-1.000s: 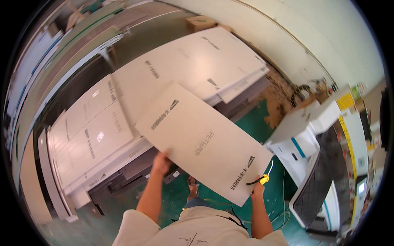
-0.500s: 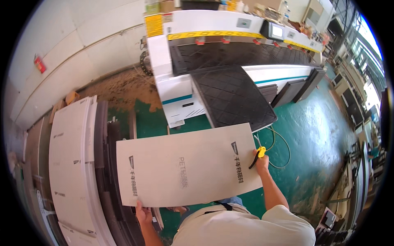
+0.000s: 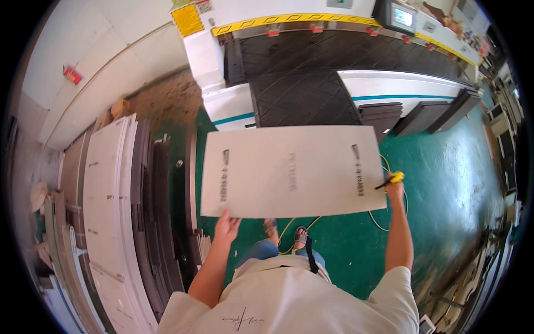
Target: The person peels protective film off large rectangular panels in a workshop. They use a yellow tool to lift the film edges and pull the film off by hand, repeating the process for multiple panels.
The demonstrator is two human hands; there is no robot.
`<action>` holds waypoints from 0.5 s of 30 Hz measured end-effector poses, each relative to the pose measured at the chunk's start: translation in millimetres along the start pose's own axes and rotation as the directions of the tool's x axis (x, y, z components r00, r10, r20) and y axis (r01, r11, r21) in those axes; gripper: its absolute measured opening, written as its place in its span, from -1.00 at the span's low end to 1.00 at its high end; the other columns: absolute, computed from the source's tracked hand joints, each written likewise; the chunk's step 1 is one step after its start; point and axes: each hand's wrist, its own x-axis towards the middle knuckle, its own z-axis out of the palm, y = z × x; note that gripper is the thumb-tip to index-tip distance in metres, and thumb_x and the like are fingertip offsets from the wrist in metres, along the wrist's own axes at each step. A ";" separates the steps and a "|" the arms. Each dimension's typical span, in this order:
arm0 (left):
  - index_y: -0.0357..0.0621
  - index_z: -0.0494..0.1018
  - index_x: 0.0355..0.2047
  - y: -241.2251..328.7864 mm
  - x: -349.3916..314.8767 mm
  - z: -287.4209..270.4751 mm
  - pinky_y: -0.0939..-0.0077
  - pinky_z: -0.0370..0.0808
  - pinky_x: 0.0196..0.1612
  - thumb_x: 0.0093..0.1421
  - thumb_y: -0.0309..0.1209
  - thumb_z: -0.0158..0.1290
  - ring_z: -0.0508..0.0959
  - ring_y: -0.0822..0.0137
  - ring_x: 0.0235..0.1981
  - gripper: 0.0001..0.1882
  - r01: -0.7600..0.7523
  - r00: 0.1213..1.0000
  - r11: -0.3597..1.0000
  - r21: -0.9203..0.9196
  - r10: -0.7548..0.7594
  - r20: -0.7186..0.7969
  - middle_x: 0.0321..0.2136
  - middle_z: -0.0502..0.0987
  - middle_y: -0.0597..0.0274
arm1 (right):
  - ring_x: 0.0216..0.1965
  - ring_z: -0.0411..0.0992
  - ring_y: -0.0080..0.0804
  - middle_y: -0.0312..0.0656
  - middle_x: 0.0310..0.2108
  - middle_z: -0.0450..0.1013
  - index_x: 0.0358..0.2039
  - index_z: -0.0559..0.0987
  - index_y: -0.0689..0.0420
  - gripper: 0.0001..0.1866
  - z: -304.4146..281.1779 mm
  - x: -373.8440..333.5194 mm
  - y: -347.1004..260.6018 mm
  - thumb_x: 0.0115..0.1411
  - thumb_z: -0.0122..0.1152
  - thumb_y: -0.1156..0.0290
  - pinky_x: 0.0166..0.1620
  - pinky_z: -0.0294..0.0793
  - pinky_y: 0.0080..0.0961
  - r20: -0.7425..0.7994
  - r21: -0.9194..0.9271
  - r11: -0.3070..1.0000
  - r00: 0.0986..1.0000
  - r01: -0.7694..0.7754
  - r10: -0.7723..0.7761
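A pale rectangular board (image 3: 267,167) with dark printing hangs level in front of me, its far edge overlapping the black machine table (image 3: 306,100) in view. My left hand (image 3: 226,225) grips the board's near edge close to the left corner, thumb on top and fingers partly hidden below. At the right edge, my right hand (image 3: 395,189) is closed around a yellow and black air blow gun (image 3: 396,177) and also bears on the board's edge. Some of its fingers are hidden. A thin hose (image 3: 406,203) loops down beside that hand.
A white machine with a yellow-striped beam (image 3: 295,20) and a screen (image 3: 401,16) stands ahead. Stacked pale boards (image 3: 108,195) and dark panels (image 3: 146,211) line the left. More dark panels (image 3: 425,118) lean at the machine's right. Yellow hose (image 3: 286,228) lies by my feet on the green floor.
The board has moved forward and right, toward the machine table, and its slant has levelled out. Both hands have gone with it, keeping their grips. My view has shifted, showing my feet.
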 end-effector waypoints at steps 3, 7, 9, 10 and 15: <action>-0.18 0.34 0.24 -32.6 0.3 68.4 0.05 0.40 0.31 0.45 -0.07 0.02 0.48 0.12 0.21 -0.47 0.123 0.985 0.982 0.141 -0.139 0.106 0.14 0.50 0.10 | -0.53 0.54 -0.33 -0.18 -0.51 0.52 -0.39 0.58 0.13 -0.85 -91.7 17.5 62.5 0.26 0.22 0.33 -0.48 0.47 -0.36 -0.025 -0.156 0.987 0.999 -0.048 0.045; -0.22 0.38 0.17 -17.7 -2.6 92.1 0.18 0.51 0.17 0.46 -0.06 0.00 0.58 0.11 0.08 -0.50 0.288 0.914 0.890 0.353 -0.366 0.177 0.10 0.53 0.03 | -0.54 0.53 -0.31 -0.09 -0.35 0.54 0.09 0.44 0.14 -0.66 -155.0 -82.1 44.3 0.37 0.16 0.29 -0.54 0.54 -0.38 0.422 -0.084 0.921 0.824 -0.381 0.379; -0.24 0.40 0.14 -7.2 10.7 78.8 0.26 0.56 0.08 0.46 -0.07 0.01 0.62 0.13 0.03 -0.51 0.286 0.926 0.901 0.326 -0.348 0.149 0.05 0.56 0.01 | -0.59 0.46 -0.39 -0.06 -0.24 0.55 0.31 0.33 0.11 -0.49 -132.5 -146.0 3.0 0.43 0.11 0.22 -0.58 0.45 -0.47 0.468 0.078 0.894 0.808 -0.442 0.359; -0.25 0.41 0.12 -3.3 13.9 78.7 0.28 0.58 0.05 0.46 -0.08 0.01 0.63 0.15 0.02 -0.52 0.249 0.939 0.898 0.361 -0.316 0.137 0.03 0.58 0.02 | -0.60 0.43 -0.42 -0.06 -0.18 0.55 0.33 0.31 0.09 -0.47 -140.9 -177.3 9.8 0.46 0.06 0.16 -0.59 0.42 -0.51 0.455 0.244 0.877 0.847 -0.415 0.274; -0.27 0.53 -0.05 39.6 26.1 54.4 0.39 0.60 -0.06 0.42 -0.08 0.09 0.69 0.24 -0.10 -0.57 0.097 0.986 0.815 0.572 -0.158 0.058 -0.15 0.68 0.05 | -0.74 0.18 -0.58 0.00 0.17 0.46 0.42 0.25 -0.01 -0.39 -38.1 -250.6 -47.0 0.50 -0.09 -0.05 -0.70 0.11 -0.65 0.337 0.933 0.112 0.940 -0.341 0.053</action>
